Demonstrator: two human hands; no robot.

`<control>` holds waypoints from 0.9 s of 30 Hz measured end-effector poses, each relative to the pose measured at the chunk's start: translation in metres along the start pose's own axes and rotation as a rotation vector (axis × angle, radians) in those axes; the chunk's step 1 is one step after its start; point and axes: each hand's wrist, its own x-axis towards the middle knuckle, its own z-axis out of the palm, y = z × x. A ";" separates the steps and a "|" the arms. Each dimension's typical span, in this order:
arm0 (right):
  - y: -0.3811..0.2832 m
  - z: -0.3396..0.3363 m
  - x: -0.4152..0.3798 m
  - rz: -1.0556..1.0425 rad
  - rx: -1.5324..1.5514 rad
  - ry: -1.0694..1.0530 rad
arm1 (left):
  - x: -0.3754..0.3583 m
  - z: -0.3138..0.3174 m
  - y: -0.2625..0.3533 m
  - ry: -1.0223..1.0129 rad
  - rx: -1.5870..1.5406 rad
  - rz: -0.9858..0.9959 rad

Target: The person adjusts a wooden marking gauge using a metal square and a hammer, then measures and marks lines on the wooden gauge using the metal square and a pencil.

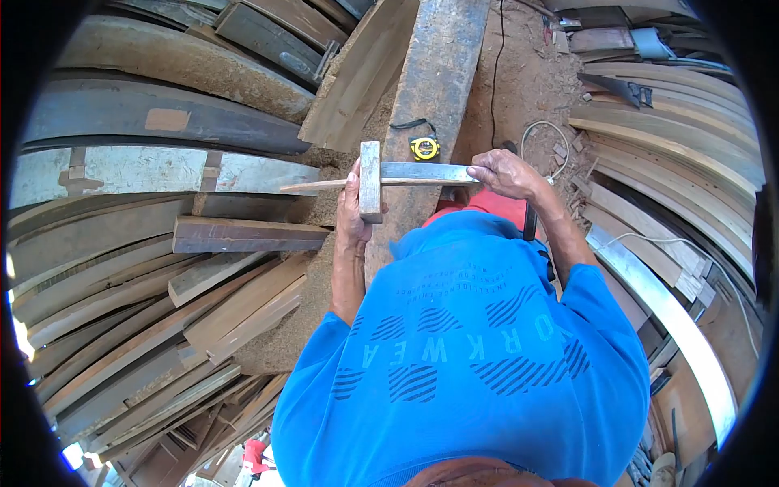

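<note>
A try square with a wooden stock (371,183) and a flat metal blade (426,171) is held out level in front of my blue shirt. My left hand (350,213) is closed around the stock from its left side. My right hand (510,174) pinches the far end of the blade, thumb on top. A thin wooden strip (312,187) runs along the blade's near edge and passes under the stock, sticking out to the left; its right end is by my right hand. Just beyond the blade, a yellow and black tape measure (423,148) lies on a long worn plank (442,61).
Stacked boards and beams (170,105) fill the left side, and more curved boards (673,154) line the right. A handsaw (618,89) rests on the right stack. A black cable (494,89) and a pale cord (531,134) cross the dusty floor (527,77).
</note>
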 end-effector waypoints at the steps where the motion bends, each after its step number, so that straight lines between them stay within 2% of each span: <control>1: 0.001 0.002 0.000 -0.004 0.006 0.002 | -0.001 0.000 0.000 0.011 0.003 -0.006; 27: 0.012 0.005 -0.003 -0.042 0.004 0.013 | 0.000 0.002 -0.001 -0.008 0.035 0.005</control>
